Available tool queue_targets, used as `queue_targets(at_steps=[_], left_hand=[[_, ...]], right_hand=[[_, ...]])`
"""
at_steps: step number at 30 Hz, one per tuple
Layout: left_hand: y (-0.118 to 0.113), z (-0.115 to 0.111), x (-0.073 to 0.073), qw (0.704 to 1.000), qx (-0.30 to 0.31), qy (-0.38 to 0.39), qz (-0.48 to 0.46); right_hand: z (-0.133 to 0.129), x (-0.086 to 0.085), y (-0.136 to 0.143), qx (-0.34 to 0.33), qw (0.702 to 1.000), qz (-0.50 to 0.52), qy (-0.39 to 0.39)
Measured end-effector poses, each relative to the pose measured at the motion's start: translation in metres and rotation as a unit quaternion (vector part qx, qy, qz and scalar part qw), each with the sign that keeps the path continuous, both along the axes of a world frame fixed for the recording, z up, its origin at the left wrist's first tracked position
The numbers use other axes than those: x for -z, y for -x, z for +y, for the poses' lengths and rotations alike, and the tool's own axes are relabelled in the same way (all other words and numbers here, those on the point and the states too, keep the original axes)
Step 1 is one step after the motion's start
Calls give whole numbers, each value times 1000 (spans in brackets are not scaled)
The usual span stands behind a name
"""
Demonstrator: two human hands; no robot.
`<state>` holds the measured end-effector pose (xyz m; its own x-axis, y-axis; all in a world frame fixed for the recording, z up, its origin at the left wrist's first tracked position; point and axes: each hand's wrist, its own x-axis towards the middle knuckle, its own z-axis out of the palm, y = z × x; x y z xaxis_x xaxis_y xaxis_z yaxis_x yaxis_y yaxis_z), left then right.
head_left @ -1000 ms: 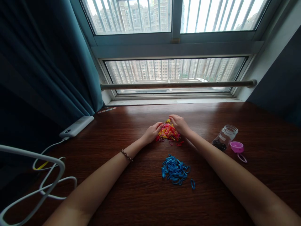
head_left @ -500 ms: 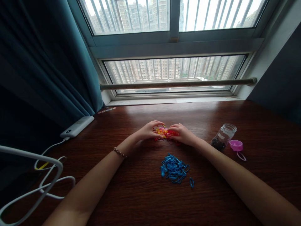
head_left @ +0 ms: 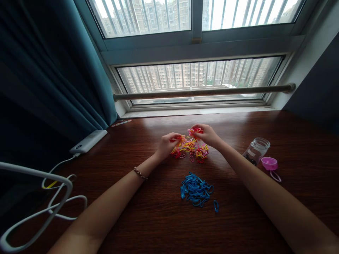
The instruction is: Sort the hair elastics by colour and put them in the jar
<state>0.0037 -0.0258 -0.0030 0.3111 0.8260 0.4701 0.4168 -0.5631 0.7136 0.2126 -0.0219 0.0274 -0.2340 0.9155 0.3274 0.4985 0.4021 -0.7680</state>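
The left hand (head_left: 167, 144) is clamping its grip on mixed bands (head_left: 182, 138); the right hand (head_left: 208, 134) is gripping red bands (head_left: 195, 131) near the far edge of the pile (head_left: 189, 146), which is lying on the surface (head_left: 148, 218) beyond the blue bands (head_left: 196, 190).

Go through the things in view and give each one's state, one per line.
Left hand: pinching bands
Right hand: gripping reddish bands
Multicoloured bands: loosely spread, some lifted
Blue bands: heaped, untouched
Single blue band: apart from heap
Clear jar: open, dark contents
Pink lid: off jar
White device: cable plugged in
Curtain: drawn aside
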Motion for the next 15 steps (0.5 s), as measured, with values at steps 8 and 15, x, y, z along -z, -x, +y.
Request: queue_targets(at_steps=[8, 15], left_hand=[[5, 8, 0, 998, -32, 23, -58], [6, 9, -1, 998, -25, 21, -53]], right_hand=[[0, -5, -7, 20, 1000, -16, -7], [-8, -16, -7, 36, 997, -72, -20]])
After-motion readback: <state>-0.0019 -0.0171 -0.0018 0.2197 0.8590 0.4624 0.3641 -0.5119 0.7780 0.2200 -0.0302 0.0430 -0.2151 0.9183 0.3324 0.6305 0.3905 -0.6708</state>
